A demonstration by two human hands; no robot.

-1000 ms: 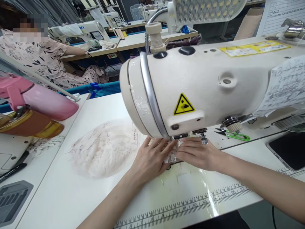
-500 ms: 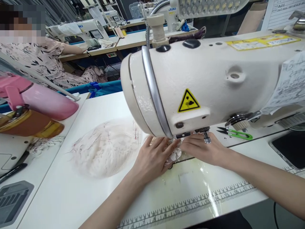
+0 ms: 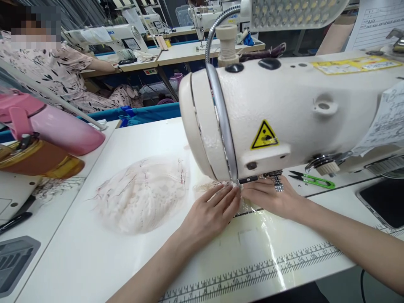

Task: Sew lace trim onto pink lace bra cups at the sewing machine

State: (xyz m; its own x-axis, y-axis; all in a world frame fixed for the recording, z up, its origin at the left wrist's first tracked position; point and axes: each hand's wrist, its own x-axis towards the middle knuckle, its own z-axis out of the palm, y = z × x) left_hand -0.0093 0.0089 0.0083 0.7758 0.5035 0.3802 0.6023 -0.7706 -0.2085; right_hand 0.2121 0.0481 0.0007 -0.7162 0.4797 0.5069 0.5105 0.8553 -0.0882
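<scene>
Under the head of a white sewing machine (image 3: 277,105), both my hands work at a small piece of pale lace (image 3: 205,186). My left hand (image 3: 210,212) has its fingers drawn together on the lace, left of the needle area. From the right, my right hand (image 3: 274,195) reaches in beneath the machine head, its fingers closed at the lace edge and partly hidden. The two hands' fingertips nearly meet. The needle and presser foot are mostly covered. A heap of sheer whitish fabric (image 3: 145,195) with dark red threads lies left of my hands.
Green thread snips (image 3: 315,181) and a dark phone-like slab (image 3: 383,202) lie right. A printed ruler (image 3: 236,280) runs along the table's front edge. Left are a pink bottle (image 3: 69,130) and an amber container (image 3: 41,160). A person (image 3: 59,75) sits beyond, near other machines.
My left hand's fingers have drawn together from a wider spread, covering lace that showed beside them. My right hand has stayed nearly in place. The view has shifted slightly.
</scene>
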